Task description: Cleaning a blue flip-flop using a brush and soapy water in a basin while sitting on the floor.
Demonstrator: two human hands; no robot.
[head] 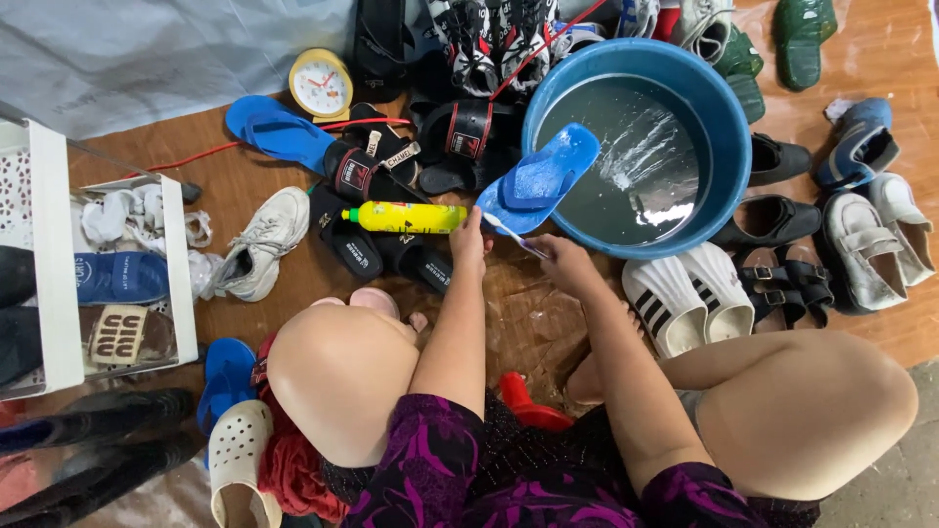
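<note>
Two hands are busy right at the near rim of the blue tub (729, 117) of water. Left hand (469, 244) is gripping the heel end of a blue flip-flop (543, 176), which tilts up over the tub's edge. Right hand (562, 256) is pinched around a toothbrush (509, 233) touching the sole. Looks like mid-scrub to me; next it probably needs steady strokes with a firm hold. A yellow bottle (406, 217) lies just left of the tub, with loads of shoes all round.

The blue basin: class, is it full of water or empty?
Partly filled. The blue basin holds water that glints and ripples inside, its level well below the rim. A blue flip-flop, held by the left hand, rests across its edge.
</note>
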